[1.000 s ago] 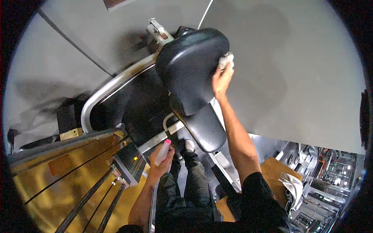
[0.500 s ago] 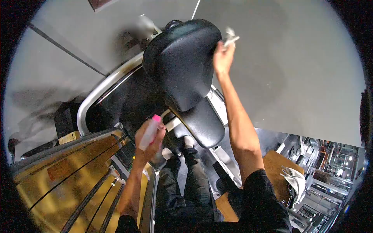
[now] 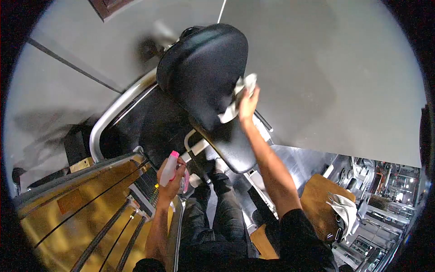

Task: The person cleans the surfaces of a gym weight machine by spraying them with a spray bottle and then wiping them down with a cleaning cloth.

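Note:
My right hand grips a white cloth at the right edge of the black padded backrest. Parts of the cloth stick out on both sides of the fingers, and it lies against the pad. Below the backrest is the black seat pad. Lower and to the left, my left hand is wrapped round a translucent bottle with a pink cap. The bottle is held tilted, away from the pads; my fingers cover part of it.
A curved silver frame tube runs left of the seat. A yellowish panel with dark rods stands at lower left. At right, a brown pad carries another white cloth. Gym machines stand beyond. My legs are below the seat.
My right hand has moved down along the backrest's right edge with the cloth, which now shows more spread out. My left hand and the bottle are slightly lower.

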Tool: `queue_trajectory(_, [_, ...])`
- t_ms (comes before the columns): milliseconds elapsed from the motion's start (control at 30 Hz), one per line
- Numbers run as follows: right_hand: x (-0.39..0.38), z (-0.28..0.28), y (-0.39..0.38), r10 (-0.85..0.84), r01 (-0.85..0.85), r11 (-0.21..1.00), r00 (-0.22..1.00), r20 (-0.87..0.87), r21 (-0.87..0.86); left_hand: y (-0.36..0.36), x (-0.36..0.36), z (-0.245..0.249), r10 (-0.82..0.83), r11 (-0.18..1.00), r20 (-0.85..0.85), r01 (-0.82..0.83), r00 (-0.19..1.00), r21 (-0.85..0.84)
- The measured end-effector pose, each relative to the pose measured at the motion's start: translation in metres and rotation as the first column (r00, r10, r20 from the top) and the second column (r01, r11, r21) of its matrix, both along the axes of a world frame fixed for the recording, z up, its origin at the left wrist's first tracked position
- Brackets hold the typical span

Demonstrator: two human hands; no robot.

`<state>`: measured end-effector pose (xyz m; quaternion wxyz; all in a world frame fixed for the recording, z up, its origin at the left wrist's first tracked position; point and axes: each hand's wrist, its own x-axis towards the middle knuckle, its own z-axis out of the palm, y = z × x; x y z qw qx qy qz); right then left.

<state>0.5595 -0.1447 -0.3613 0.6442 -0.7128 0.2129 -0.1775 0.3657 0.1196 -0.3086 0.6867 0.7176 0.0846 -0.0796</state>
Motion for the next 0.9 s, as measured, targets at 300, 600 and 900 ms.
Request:
queue_trajectory(300, [0.047,0.046,0.035,0.197,-0.031,0.832,0.95,0.242,-0.554,-0.011,-0.003,0.015,0.047,0.998,-0.078,-0.05,0.996,-0.032])
queue_trajectory(600, [-0.11,-0.29,-0.02,0.504,-0.339,0.843,0.771,-0.39,0.418,-0.016,-0.025,0.015,0.091,0.996,-0.089,-0.092,0.992,0.001])
queue_trajectory(900, [0.009,0.057,0.09,-0.004,0.003,1.0,0.998,0.064,0.022,0.003,-0.054,0.007,0.166,0.985,-0.154,-0.173,0.974,-0.03])
